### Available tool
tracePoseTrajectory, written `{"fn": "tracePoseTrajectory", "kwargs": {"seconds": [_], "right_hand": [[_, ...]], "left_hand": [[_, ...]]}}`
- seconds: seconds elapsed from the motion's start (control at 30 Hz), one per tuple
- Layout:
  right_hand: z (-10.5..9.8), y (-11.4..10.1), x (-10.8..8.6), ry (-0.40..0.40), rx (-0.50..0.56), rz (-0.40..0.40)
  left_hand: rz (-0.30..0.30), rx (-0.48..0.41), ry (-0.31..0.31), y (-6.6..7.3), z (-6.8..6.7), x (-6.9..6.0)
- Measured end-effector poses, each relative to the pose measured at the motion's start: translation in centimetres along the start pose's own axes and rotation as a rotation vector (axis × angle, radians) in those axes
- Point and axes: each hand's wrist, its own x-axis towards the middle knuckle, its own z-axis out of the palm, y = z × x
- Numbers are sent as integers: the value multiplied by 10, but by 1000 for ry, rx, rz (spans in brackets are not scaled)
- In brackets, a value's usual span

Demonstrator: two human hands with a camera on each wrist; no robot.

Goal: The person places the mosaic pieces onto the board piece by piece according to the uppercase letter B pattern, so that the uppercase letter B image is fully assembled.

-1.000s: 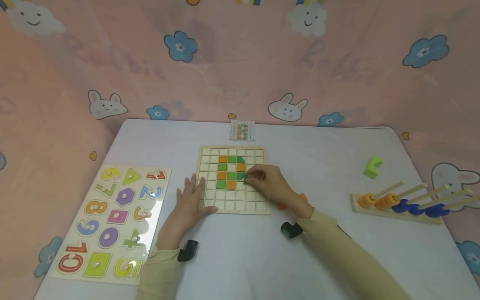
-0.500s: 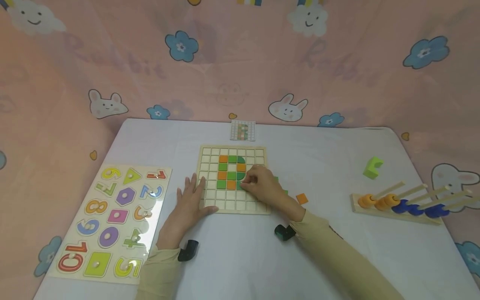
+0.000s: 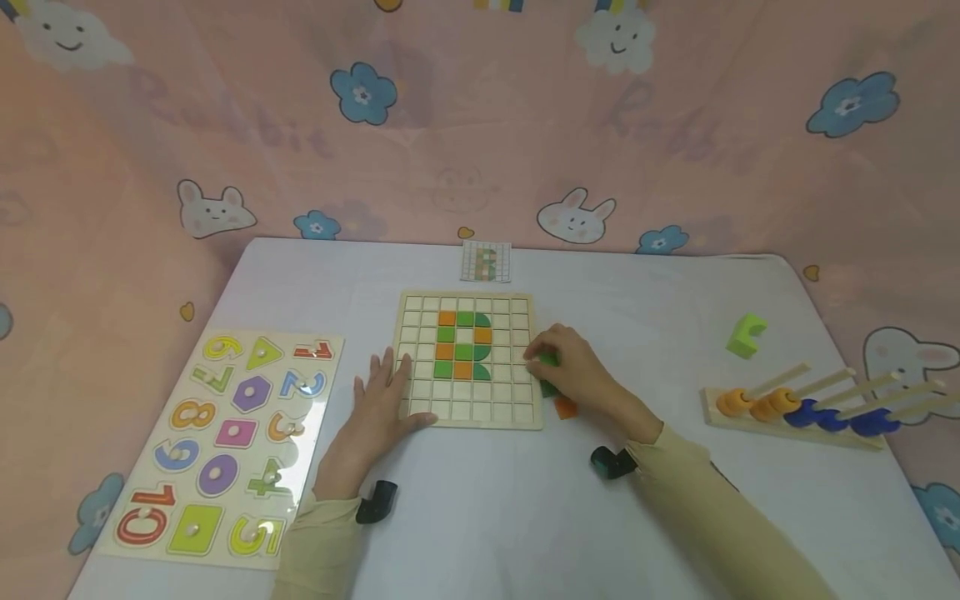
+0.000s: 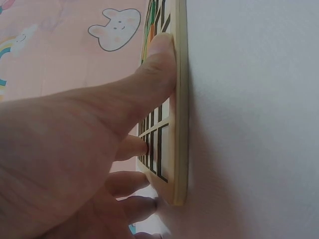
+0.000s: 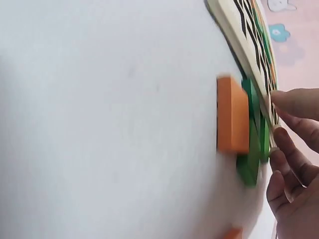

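Number puzzle point(image 3: 238, 504) was laid far left. Grid board point(image 3: 510, 388) was pressed at left edge by left hand point(image 3: 375, 412), fingers spread. Green and orange tiles point(image 3: 464, 351) were seated mid-grid. Right hand point(image 3: 567, 364) was held at board's right edge, fingers loosely bent, nothing gripped; green blocks point(image 3: 548, 389) were partly covered by it. Abacus point(image 3: 798, 417) was parked far right.

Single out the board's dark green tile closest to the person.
The lowest dark green tile, directly right of an orange tile; the other two dark green tiles sit higher in the same column.
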Motion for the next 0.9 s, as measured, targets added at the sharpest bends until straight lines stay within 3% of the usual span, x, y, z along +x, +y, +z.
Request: {"fn": "tracePoseTrajectory", "kwargs": {"seconds": [0.2, 0.37, 0.73, 0.9], "right_hand": [[-14, 17, -8, -40, -11, 11], [-18, 25, -12, -26, -41, 0], [-19, 23, -12, 14, -60, -1], [-15, 17, -11, 74, -55, -1]], "left_hand": [[7, -6, 2, -1, 0, 0], [8, -3, -4, -2, 0, 0], [9, -3, -7, -1, 0, 1], [10, 2, -3, -1, 1, 1]]}}
